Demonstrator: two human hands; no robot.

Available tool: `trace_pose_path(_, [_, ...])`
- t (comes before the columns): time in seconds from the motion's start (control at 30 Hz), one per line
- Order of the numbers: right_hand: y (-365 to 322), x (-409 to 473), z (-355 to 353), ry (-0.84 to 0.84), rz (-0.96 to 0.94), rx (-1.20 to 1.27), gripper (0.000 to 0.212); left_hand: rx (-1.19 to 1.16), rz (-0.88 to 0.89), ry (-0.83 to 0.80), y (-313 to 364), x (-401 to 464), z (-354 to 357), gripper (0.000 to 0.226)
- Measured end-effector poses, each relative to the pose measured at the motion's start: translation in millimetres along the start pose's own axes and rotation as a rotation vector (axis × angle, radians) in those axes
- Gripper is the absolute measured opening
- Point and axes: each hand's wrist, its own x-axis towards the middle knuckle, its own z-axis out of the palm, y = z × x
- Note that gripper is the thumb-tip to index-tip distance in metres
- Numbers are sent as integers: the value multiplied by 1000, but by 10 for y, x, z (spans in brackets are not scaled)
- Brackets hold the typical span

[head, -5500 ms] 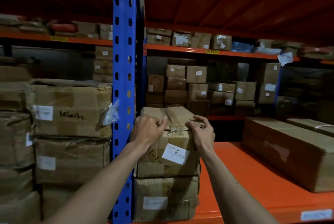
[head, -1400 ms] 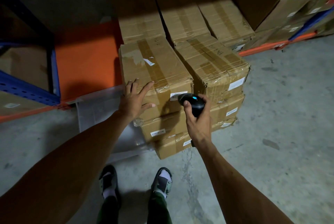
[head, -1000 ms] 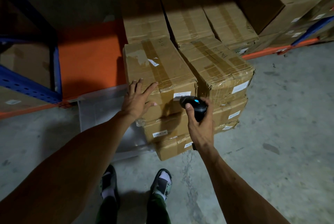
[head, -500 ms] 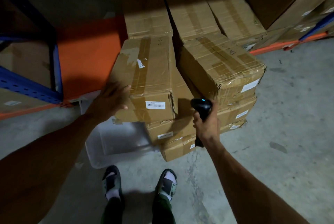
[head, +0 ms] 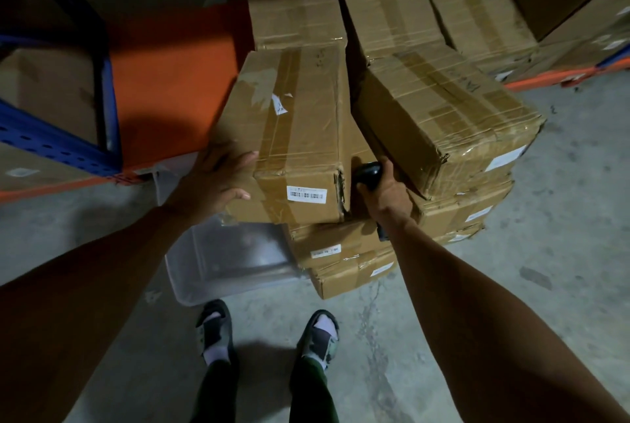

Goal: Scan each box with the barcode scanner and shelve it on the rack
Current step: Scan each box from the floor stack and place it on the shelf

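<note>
A taped cardboard box (head: 300,122) with a white barcode label on its near end sits tilted and skewed leftward on top of a stack of boxes (head: 344,252) on the floor. My left hand (head: 213,180) is spread against the box's left near corner, fingers on its top and side. At the box's right near corner, my right hand (head: 385,189) grips a black barcode scanner (head: 370,175), pressed close to the box.
A second stack of taped boxes (head: 443,115) stands right of the tilted one. An orange shelf deck (head: 163,81) with blue rack posts (head: 51,139) lies left. A clear plastic bin (head: 231,252) sits on the concrete floor by my sandalled feet (head: 266,334).
The top box has swung left off the stack and tilted since a second ago. My left hand slid to its left corner and my right hand with the scanner moved in against its right corner.
</note>
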Motion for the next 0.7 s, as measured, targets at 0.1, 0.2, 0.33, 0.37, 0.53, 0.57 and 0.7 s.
trace_pose_path(0.1, [-26,-108,-86,19,25,-18,97,-76,-44,-54,-52,-32,26,78])
trace_pose_path(0.2, [-137,-343,-205,250,-93,135,84,-145,-117,-90,-80,-25,23,81])
trace_pose_path(0.33, [-486,-686,-135,339,-261,464,69,-254,-288,-141,-44,-8,12,88])
trace_pose_path(0.37, [-596,-721,-84,296,-261,506,66,-295,-361,-129,-20,5,1,87])
trace_pose_path(0.53, [-975,-647,188,244,-199,667,62,-630,-671,-111,74,86,-62,65])
trace_pose_path(0.57, [-985,-616,228,266,-188,696,61,-667,-700,-95,62,99,-80,65])
trace_pose_path(0.7, [-950,-548,268,248,-184,696,65,-889,-769,5,26,103,-83,81])
